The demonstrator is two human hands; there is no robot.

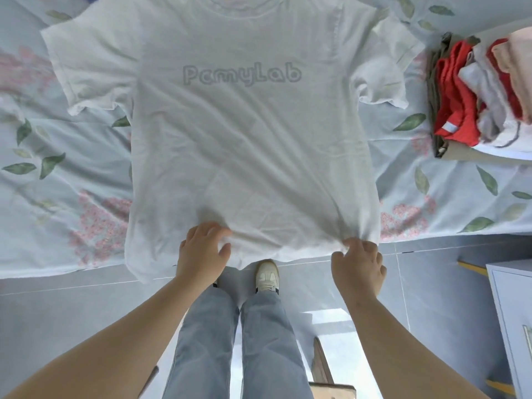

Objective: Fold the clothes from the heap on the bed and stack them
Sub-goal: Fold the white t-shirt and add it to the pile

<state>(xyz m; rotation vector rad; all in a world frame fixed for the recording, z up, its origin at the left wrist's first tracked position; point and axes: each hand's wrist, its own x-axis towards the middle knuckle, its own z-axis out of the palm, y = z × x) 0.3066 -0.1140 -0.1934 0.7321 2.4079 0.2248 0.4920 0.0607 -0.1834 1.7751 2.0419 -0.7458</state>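
A white T-shirt [247,133] with grey lettering on the chest lies spread flat on the bed, collar away from me, both short sleeves out to the sides. Its hem hangs over the near edge of the bed. My left hand [201,251] pinches the hem near its middle. My right hand [359,263] grips the hem at its right corner, where the cloth is bunched. A stack of folded clothes [475,96] in red, grey, white, olive and pink sits on the bed at the far right.
The bed [57,168] has a pale blue sheet printed with leaves and pink flowers. I stand on a tiled floor [431,312] at its near edge. A pale cabinet [512,312] stands at the right, close to my right arm.
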